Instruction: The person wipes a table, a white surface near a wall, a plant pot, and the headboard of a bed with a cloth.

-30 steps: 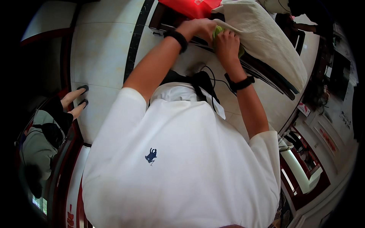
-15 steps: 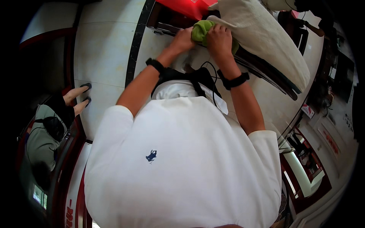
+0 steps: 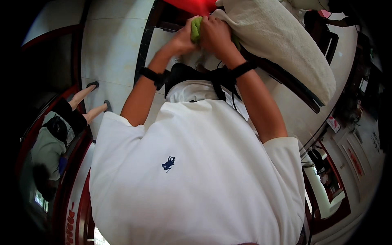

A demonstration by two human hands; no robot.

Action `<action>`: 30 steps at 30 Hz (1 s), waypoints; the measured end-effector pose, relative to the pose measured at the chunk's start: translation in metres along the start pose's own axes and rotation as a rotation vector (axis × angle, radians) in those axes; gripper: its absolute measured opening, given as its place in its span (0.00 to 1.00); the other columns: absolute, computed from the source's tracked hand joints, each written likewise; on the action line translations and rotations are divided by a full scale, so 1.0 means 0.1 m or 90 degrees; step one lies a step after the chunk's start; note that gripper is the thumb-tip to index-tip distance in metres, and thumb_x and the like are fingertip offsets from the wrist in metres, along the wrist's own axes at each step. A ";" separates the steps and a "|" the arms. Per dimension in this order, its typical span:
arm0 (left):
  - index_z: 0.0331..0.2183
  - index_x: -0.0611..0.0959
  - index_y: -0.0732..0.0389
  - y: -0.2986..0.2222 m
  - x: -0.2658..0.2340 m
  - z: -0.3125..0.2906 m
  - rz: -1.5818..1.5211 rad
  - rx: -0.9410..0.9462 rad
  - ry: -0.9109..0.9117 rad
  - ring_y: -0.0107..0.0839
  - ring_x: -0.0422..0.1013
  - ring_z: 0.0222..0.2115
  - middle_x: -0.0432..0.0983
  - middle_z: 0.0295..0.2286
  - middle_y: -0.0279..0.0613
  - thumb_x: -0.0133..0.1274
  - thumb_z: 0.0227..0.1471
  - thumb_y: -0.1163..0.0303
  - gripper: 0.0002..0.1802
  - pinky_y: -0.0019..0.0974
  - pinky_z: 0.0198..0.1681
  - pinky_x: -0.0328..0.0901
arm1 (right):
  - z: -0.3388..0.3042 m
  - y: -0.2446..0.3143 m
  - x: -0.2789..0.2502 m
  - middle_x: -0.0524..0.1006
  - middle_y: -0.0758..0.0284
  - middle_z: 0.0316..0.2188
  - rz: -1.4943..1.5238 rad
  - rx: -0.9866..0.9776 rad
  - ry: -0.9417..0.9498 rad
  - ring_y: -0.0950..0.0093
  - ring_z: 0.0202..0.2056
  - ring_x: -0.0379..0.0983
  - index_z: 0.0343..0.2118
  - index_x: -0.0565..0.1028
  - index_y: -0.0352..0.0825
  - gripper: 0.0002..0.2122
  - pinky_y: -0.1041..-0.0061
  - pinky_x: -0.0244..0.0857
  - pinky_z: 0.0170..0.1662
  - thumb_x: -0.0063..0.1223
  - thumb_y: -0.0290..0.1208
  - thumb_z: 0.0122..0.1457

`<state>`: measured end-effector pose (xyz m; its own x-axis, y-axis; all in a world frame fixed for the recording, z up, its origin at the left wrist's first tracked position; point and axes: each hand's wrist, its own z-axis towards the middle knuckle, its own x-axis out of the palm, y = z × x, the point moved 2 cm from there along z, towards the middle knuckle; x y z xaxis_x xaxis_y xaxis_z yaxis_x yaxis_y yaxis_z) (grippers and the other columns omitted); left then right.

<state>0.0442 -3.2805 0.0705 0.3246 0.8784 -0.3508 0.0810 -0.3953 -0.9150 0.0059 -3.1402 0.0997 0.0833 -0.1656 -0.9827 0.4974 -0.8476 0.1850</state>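
Observation:
A bunched green cloth (image 3: 196, 30) is gripped between my two hands at the top of the view. My left hand (image 3: 185, 37) has its fingers closed on the cloth's left side. Over its right side wraps my right hand (image 3: 214, 33), knuckles up, and a bit of green shows beyond that hand. Both hands are close together in front of a dark wooden bench (image 3: 165, 22). Just right of my right hand lies a long beige cushion (image 3: 277, 45) on the bench.
A red item (image 3: 190, 5) is on the bench's far end. Another person (image 3: 51, 145) stands at the left by a dark red door frame. Pale floor tiles (image 3: 112, 49) with a black strip run left of the bench. A dark cable hangs near my waist.
Both hands have moved a little up and left with the green cloth, and less of it shows between them. The person at the left has shifted, feet farther apart.

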 end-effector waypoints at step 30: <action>0.56 0.69 0.60 -0.02 -0.33 1.42 -0.521 -0.395 0.183 0.23 0.68 0.49 0.72 0.50 0.36 0.39 0.62 0.43 0.33 0.29 0.53 0.61 | 1.40 -0.88 -0.20 0.81 0.59 0.34 0.067 -0.007 0.330 0.61 0.37 0.79 0.28 0.82 0.37 0.16 0.65 0.73 0.40 0.61 0.41 0.37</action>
<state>-0.1003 -3.2711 0.0555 0.1578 0.8743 0.4590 0.8145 0.1476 -0.5611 -0.1604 -3.1328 0.1051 0.5487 0.0239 -0.8357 0.4720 -0.8339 0.2860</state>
